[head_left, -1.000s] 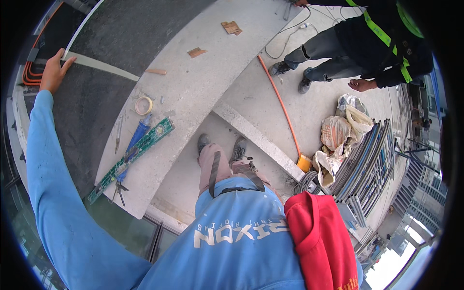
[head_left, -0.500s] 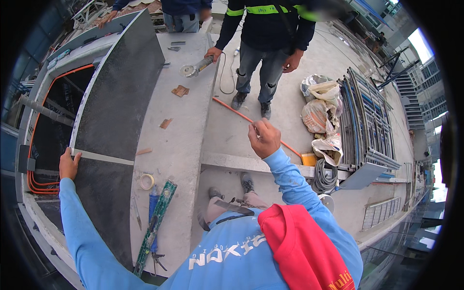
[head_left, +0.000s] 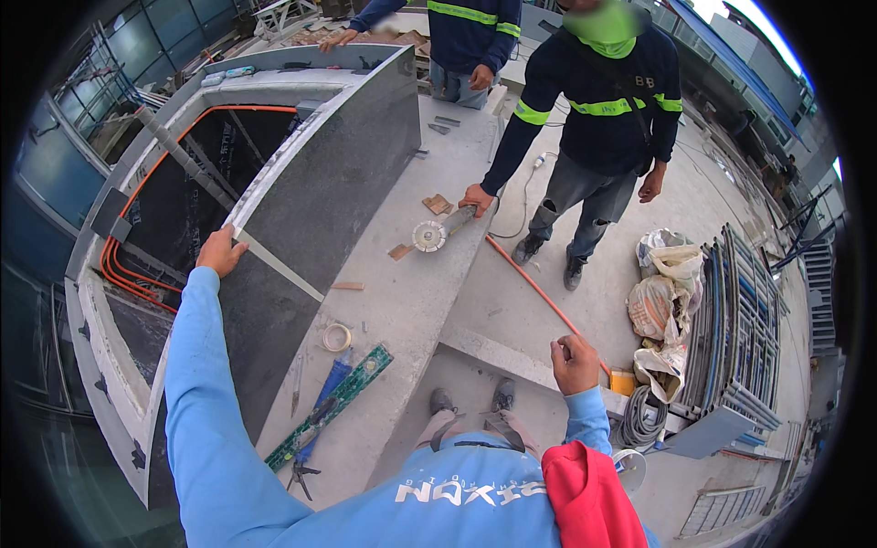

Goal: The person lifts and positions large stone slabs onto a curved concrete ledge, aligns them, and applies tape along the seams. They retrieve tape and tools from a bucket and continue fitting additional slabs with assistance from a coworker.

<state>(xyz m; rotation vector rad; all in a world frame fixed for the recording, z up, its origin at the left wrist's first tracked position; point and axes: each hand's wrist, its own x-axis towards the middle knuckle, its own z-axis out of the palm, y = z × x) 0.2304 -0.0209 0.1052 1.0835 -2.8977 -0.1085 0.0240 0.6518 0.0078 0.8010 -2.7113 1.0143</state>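
My left hand (head_left: 221,251) is closed over the top edge of a dark grey panel (head_left: 338,183), at the upper end of a pale narrow strip (head_left: 283,265) that crosses the panel. My right hand (head_left: 575,363) hangs in the air with its fingers curled; whether anything is in them is hidden. On the concrete ledge (head_left: 402,320) beside the panel lie a roll of tape (head_left: 336,338), a green spirit level (head_left: 352,388) and a blue caulking gun (head_left: 324,402). Across the ledge, a co-worker's hand (head_left: 476,200) holds an angle grinder (head_left: 438,232), disc toward me.
Behind the panel is a dark cavity with orange conduit (head_left: 114,265). A second person's hand (head_left: 339,38) rests at the panel's far end. Wood scraps (head_left: 438,204) lie near the grinder. To the right stand sacks (head_left: 656,306), a coiled hose (head_left: 643,420) and stacked metal frames (head_left: 740,320).
The view has swung left. The co-worker has brought the angle grinder nearer along the ledge. My left hand keeps its place on the panel edge; my right hand has dropped closer to my body.
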